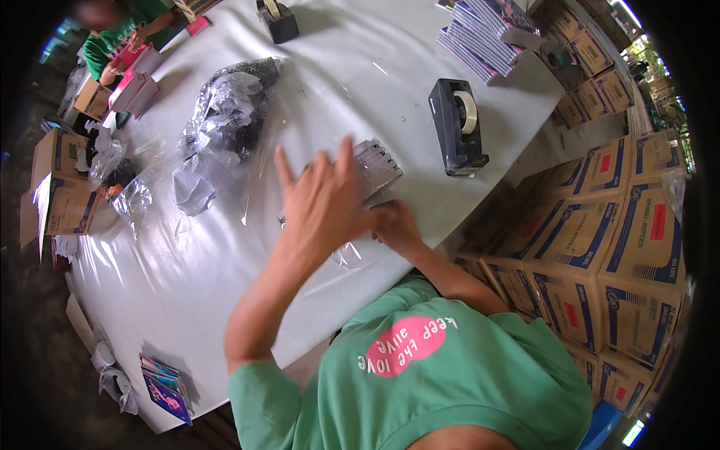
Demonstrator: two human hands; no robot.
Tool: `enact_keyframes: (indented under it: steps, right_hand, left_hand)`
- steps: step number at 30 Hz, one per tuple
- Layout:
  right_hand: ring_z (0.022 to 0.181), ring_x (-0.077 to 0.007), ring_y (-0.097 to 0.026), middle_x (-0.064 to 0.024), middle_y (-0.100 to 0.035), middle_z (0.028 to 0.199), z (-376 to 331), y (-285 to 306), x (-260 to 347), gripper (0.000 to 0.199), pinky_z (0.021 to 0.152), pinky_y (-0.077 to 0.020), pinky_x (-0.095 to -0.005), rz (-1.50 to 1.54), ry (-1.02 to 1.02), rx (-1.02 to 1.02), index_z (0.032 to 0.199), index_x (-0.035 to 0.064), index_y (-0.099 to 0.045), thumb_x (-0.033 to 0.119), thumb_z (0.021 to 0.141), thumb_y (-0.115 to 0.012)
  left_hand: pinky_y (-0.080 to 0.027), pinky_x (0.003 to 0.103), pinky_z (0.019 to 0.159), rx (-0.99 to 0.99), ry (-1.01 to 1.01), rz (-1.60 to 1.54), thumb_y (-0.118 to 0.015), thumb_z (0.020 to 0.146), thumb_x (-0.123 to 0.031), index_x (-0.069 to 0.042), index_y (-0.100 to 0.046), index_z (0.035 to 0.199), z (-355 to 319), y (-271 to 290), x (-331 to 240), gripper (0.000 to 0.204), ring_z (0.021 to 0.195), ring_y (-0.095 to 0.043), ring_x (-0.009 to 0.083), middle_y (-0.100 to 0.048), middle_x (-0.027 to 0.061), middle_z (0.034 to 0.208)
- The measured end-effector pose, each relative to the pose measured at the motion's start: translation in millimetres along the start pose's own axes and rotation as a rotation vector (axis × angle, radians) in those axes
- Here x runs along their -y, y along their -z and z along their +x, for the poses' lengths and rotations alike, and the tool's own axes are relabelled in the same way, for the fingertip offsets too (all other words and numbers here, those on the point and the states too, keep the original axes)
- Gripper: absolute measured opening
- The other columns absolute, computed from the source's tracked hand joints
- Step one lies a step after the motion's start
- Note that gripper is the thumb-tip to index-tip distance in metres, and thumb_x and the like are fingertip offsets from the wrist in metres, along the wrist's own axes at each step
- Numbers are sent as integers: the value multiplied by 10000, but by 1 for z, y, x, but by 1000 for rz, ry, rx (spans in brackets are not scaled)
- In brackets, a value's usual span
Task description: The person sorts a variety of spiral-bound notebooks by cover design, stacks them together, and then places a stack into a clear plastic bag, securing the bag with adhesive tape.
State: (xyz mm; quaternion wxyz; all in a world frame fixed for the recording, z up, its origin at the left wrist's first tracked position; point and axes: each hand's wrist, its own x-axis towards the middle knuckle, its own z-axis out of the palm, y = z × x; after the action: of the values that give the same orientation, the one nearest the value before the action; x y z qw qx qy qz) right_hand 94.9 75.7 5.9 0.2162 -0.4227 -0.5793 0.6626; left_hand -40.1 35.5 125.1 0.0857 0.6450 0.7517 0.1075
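Observation:
A small stack of spiral-bound notebooks (381, 163) in clear plastic film lies on the white-covered table, partly hidden beneath my left hand (321, 196). That hand is open, its fingers spread over the stack. Beside the stack's near right corner, my right hand (397, 229) has its fingers curled in by my left thumb. What they pinch, if anything, is hidden. Loose clear film (349, 256) shows just below the hands. To the right of the stack stands a black tape dispenser (459, 127) with a roll of clear tape.
Crumpled plastic wrap (225, 112) lies left of my hands. Notebooks (487, 37) are piled at the far right, and another tape dispenser (277, 21) stands at the far edge. Stacked cartons (577, 240) line the right side. A person in green (142, 19) handles pink items at far left.

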Motion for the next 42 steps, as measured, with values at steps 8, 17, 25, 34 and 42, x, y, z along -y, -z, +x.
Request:
enact_keyframes:
  steps: [8,17,25,34,42]
  right_hand:
    - [1106,-107,-492,-40,-524,1202,-11,-23,-64,730,827,-461,-288,504,-320,955,1385,153,-318,329,794,-707]
    - [1252,-235,-382,-79,-384,1363,35,54,-15,799,1016,-391,-411,338,115,550,1383,118,-273,114,731,-735]
    - [1348,-296,-228,-83,-142,1491,36,89,50,1028,1052,-298,-546,-580,1186,188,1437,316,-202,178,615,-803]
    - [1361,-309,-221,-20,-387,1406,5,55,158,129,1102,-113,-542,-940,1317,516,609,149,-638,199,625,-756]
    - [1394,-276,-83,-145,-125,1495,39,115,82,1032,1111,-93,-448,-457,1095,246,1277,77,-258,467,497,-809]
  left_hand:
    - [-424,421,822,-231,-38,-432,-750,555,-189,-190,-172,1443,7,34,7,1059,921,-601,297,-583,164,1090]
    - [-315,416,1027,-419,186,-639,-756,632,-79,-111,-433,1302,-97,-89,54,745,1226,-426,285,-486,114,1264]
    - [-301,454,1050,-834,127,-934,-834,620,-319,-153,-412,1312,-77,-100,39,828,1292,-321,357,-396,193,1345]
    - [25,629,1066,-791,-360,-207,-809,543,-357,-200,-635,573,-63,-13,14,236,1340,-253,346,-575,0,1157]
    - [-148,473,1105,-858,-183,-746,-869,322,-528,-72,-139,1420,-94,-59,73,1395,1356,-199,327,-147,230,1449]
